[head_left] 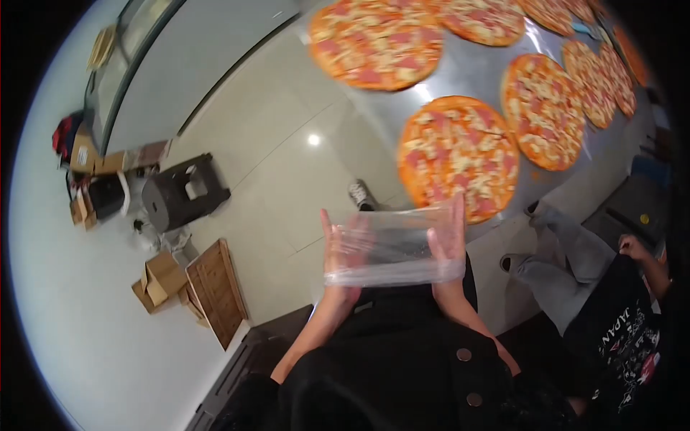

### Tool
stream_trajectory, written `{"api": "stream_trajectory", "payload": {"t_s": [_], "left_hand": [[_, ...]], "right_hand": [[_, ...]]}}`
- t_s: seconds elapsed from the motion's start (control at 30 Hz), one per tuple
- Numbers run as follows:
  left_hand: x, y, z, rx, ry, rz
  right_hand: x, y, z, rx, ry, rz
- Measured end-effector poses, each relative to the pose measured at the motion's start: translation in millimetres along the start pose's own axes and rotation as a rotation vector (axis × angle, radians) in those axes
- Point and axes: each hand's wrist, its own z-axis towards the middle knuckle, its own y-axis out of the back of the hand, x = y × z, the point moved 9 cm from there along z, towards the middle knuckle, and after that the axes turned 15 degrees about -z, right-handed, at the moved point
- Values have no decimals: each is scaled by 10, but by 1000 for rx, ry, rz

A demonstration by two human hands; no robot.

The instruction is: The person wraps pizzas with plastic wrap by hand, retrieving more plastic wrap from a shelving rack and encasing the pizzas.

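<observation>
Left grip [342, 250] and right grip [451, 246] stand apart, fingers [458, 208] extended; both forearms [314, 336] reach forward.

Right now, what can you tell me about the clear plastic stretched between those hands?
The clear plastic looks thin, shiny and wrinkled, with a bunched band along its near edge. It is stretched between the left hand and the right hand, touching both, held in mid-air. Bag or loose sheet, I can't tell.
</observation>
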Motion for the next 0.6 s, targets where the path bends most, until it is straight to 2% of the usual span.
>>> {"api": "stream_trajectory", "payload": {"t_s": [0.07, 0.2, 0.3, 0.4, 0.47, 0.5, 0.57, 0.6], "left_hand": [[-482, 147, -73, 23, 6, -68], [-1386, 315, -195, 88, -175, -119], [-1720, 395, -115, 92, -210, -150], [-2006, 430, -19, 145, -242, -174], [-2101, 418, 142, 172, -209, -119], [-2152, 418, 243, 169, -207, -109], [-2154, 376, 554, 149, -108, -18], [-2172, 364, 741, 159, -100, -4]], "right_hand": [[373, -462, -31, 5, 18, 265], [1047, -1185, -78, 130, 141, 135], [1305, -1499, 13, 157, 181, 123], [1457, -1776, 77, 195, 141, 103], [1444, -1897, 132, 179, -21, 350], [1409, -1953, 177, 176, -27, 358], [1092, -2076, 350, 160, -230, 471], [1049, -2105, 450, 144, -229, 482]]}}
